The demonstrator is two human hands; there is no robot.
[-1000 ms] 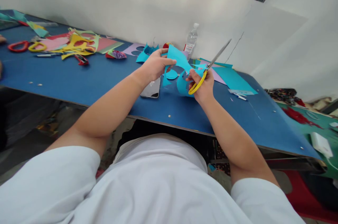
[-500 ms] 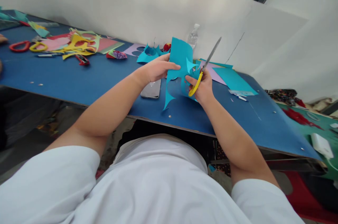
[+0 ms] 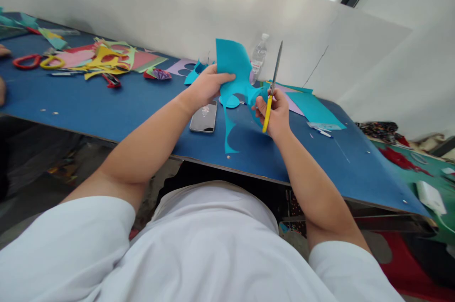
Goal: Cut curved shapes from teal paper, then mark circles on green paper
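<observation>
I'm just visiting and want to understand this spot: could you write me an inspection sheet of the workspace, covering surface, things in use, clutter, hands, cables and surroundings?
Surface: blue table, small pale spots on it.
Things in use: blue paper with curved cut-outs, a strip hanging down; yellow-handled scissors, blades upward.
Clutter: phone lying flat, bottle upright near the wall, yellow paper scraps at left.
Hands: left hand grips the paper; right hand holds the scissors, fingers near the paper.
Cables: white cable by a white block at right.
Surroundings: pale wall behind; green surface at right; part of another person's hand at the left edge.
</observation>
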